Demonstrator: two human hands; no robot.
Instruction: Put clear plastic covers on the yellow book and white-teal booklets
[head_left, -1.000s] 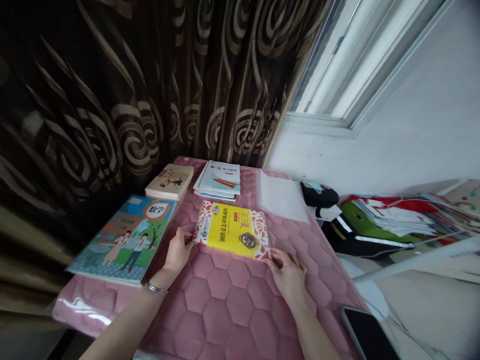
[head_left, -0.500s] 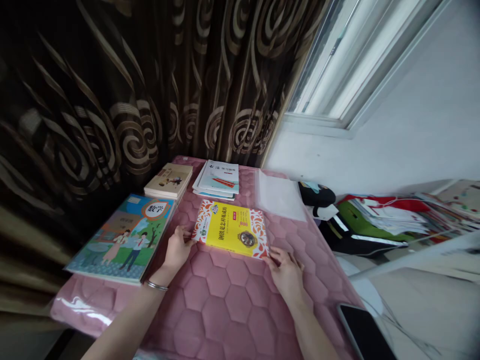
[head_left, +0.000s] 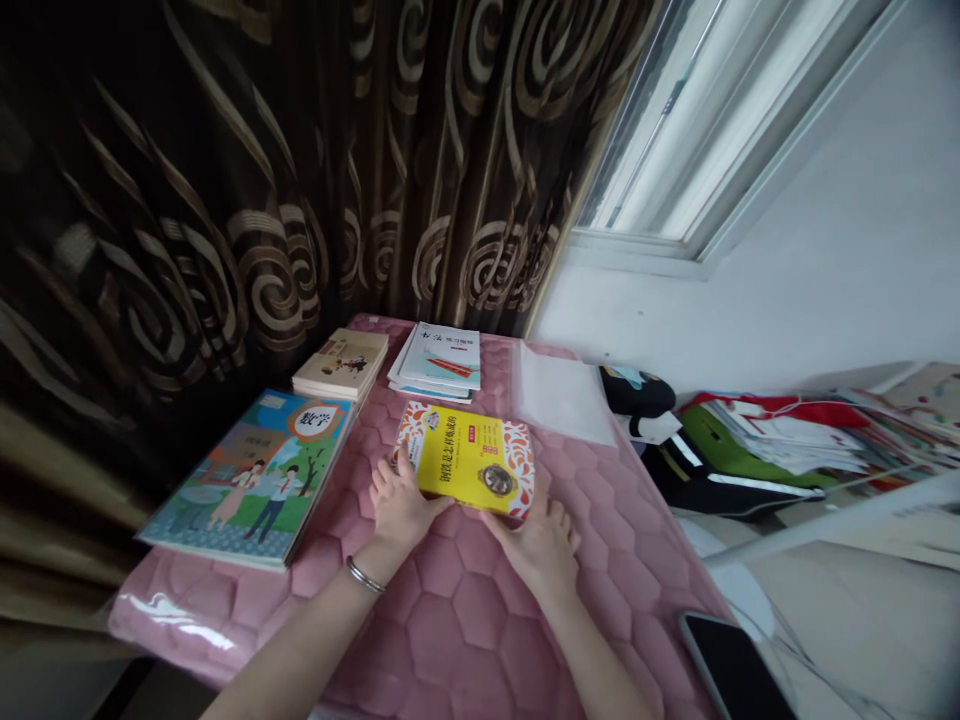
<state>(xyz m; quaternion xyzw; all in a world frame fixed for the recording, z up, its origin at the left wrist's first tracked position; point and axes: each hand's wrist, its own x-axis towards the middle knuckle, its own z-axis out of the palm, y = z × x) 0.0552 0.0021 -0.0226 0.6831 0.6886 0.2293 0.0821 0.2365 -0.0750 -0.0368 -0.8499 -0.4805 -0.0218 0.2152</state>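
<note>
The yellow book (head_left: 471, 458) before me lies on the pink cover (head_left: 469, 625), left hand (head_left: 402, 515) and right hand (head_left: 541, 556) bracketing its near corners, thumbs and fingers apart, so uneven pressure could skew it.

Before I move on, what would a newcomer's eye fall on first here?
Probably the bright yellow paperback with red-patterned ends on the pink honeycomb-patterned table, the left hand and right hand at its near corners. Next comes the blue-green illustrated textbook at the table's left, then the dark brown swirled curtain behind.
</note>
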